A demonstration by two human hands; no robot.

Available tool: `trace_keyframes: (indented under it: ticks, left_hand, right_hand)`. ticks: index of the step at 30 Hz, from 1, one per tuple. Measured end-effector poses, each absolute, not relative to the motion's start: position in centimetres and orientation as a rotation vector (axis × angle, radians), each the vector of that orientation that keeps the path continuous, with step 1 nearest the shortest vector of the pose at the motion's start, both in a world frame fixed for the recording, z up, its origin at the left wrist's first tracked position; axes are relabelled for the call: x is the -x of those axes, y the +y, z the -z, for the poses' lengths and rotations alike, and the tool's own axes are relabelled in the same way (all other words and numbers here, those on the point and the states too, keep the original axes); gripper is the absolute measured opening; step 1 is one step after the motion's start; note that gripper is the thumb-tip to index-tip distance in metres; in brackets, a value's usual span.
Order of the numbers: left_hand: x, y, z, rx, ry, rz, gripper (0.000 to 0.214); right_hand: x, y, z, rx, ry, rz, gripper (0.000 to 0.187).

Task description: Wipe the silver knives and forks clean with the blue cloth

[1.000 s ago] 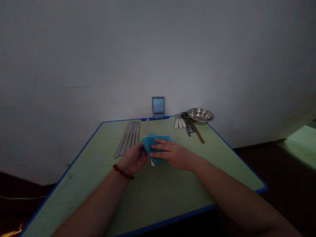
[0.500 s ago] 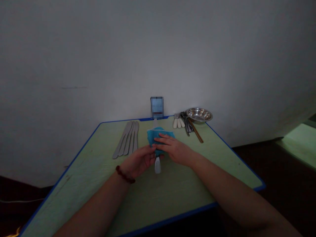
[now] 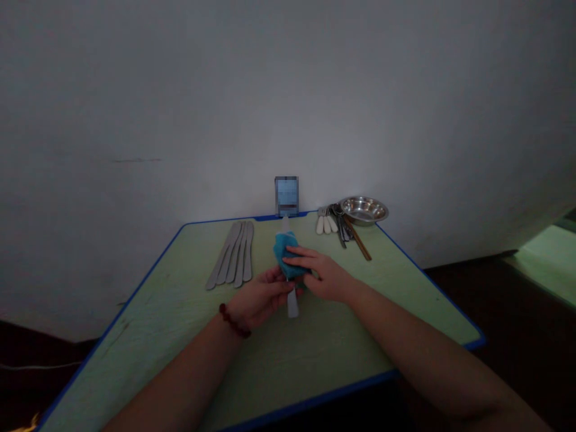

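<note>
Above the middle of the table, my left hand point(image 3: 263, 298) is closed around a silver table knife point(image 3: 293, 305), one flat end of which points toward me. A blue cloth point(image 3: 287, 249) is wrapped over the middle of the knife and hides most of it. My right hand point(image 3: 324, 276) presses its fingers onto the cloth from the right. To the left, several similar table knives point(image 3: 234, 255) lie side by side in a row.
A pale green table point(image 3: 342, 342) with a blue edge stands against the wall. At the back right are white-handled forks point(image 3: 326, 227), dark metal cutlery point(image 3: 342, 231), brown chopsticks point(image 3: 360, 243) and a steel bowl point(image 3: 364, 209). A phone point(image 3: 287, 195) leans at the back centre.
The cloth is bunched tighter around the knife. My left hand has shifted slightly right and the knife's near end has moved a little right with it.
</note>
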State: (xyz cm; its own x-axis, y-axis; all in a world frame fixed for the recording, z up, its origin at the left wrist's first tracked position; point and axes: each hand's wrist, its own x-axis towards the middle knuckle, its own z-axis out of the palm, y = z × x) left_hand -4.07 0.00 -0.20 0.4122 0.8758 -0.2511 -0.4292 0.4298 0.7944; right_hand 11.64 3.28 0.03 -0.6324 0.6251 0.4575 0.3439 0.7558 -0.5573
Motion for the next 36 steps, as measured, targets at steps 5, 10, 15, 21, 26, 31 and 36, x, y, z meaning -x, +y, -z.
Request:
trace_keyframes:
  ticks: [5, 10, 15, 21, 26, 31, 36]
  left_hand:
    - [3.7, -0.2, 0.4, -0.725, 0.797, -0.899, 0.030]
    - [3.4, -0.4, 0.2, -0.747, 0.826, -0.900, 0.026]
    - [3.4, -0.4, 0.3, -0.773, 0.869, -0.928, 0.020]
    - [3.1, -0.6, 0.4, -0.827, 0.884, -0.902, 0.016]
    - [2.9, -0.7, 0.3, -0.864, 0.947, -0.884, 0.013]
    - [2.7, -0.6, 0.6, -0.891, 0.958, -0.899, 0.013]
    - [2.5, -0.8, 0.5, -0.888, 1.026, -0.858, 0.012]
  right_hand:
    - [-11.1, 3.4, 0.4, 0.818, -2.049, -0.633, 0.021]
    - [-10.6, 3.7, 1.2, 1.044, -1.653, -0.952, 0.036]
    - [-10.1, 4.0, 2.0, 1.122, -1.378, -1.365, 0.051]
    - [-9.7, 3.5, 2.0, 1.007, -1.193, -1.706, 0.033]
    - [-9.5, 3.5, 2.1, 0.960, -1.077, -1.785, 0.025]
    - [-9.5, 3.7, 2.2, 0.983, -1.058, -1.724, 0.023]
    - [-9.7, 4.0, 2.1, 1.018, -1.024, -1.654, 0.021]
